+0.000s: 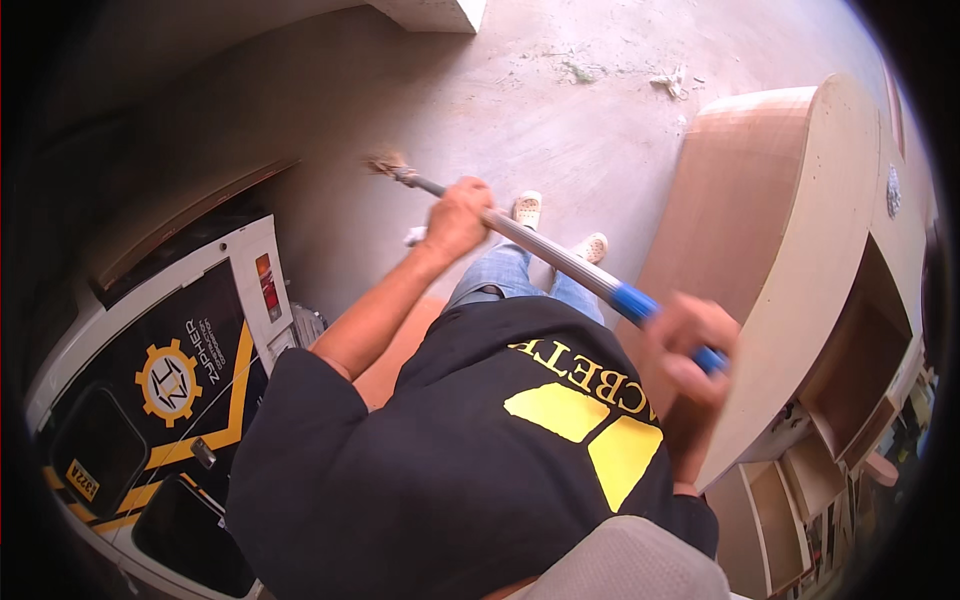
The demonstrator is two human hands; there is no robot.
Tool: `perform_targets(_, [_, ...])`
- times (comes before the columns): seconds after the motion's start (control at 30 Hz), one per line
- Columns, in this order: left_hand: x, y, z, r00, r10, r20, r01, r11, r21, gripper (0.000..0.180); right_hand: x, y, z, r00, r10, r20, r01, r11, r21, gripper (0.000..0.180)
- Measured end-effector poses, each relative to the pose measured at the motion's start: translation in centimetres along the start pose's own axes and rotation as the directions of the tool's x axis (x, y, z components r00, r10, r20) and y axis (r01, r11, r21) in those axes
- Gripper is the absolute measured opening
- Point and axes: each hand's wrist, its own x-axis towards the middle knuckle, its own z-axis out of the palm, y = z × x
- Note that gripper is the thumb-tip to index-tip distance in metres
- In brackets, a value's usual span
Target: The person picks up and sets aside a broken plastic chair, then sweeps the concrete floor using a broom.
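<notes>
I stand on a concrete floor [560,120] and hold a long broom slantwise in front of me. My left hand [458,216] is closed around the grey metal handle [545,250] well down its length. The frayed, brownish broom head [385,165] is at the floor just beyond it. My right hand [688,352] grips the blue sleeve [634,302] at the upper end of the handle, near my chest. Below are my black shirt with a yellow print [480,440], my jeans and two light shoes [527,208].
A white and black vehicle body with a yellow gear emblem [170,385] stands close on my left. A large curved wooden cabinet [800,250] with open compartments stands on my right. Bits of debris [668,82] lie on the floor ahead, by a concrete pillar base [435,14].
</notes>
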Motion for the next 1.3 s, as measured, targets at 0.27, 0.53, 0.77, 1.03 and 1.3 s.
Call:
perform_targets(0.27, [8.6,-17.2,11.3,0.810,-0.585,0.051,0.530,0.690,-0.493,0.032,8.7,7.9,8.8,0.971,0.070,0.228,0.019,0.932,-0.363,0.014])
perform_targets(0.53, [17.6,11.4,9.6,0.982,0.169,0.086,-0.145,0.961,-0.236,0.018,2.3,-3.8,3.9,0.968,-0.053,-0.245,-0.140,0.696,-0.704,0.024])
perform_targets(0.77, [8.7,8.8,-0.6,0.970,0.196,-0.143,-0.233,0.917,-0.323,0.013,0.7,-8.8,1.8,0.942,-0.230,0.245,0.326,0.804,-0.497,0.025])
perform_targets(1.03, [5.2,-16.5,-4.0,0.808,-0.241,-0.538,0.300,0.954,0.024,0.037,16.0,8.9,11.3,0.938,-0.108,0.331,0.171,0.971,-0.167,0.016])
perform_targets(1.3, [19.3,-6.1,10.2,0.974,-0.144,-0.175,0.075,0.933,-0.353,0.037,14.4,6.3,11.0,0.996,-0.087,0.017,0.080,0.806,-0.586,0.015])
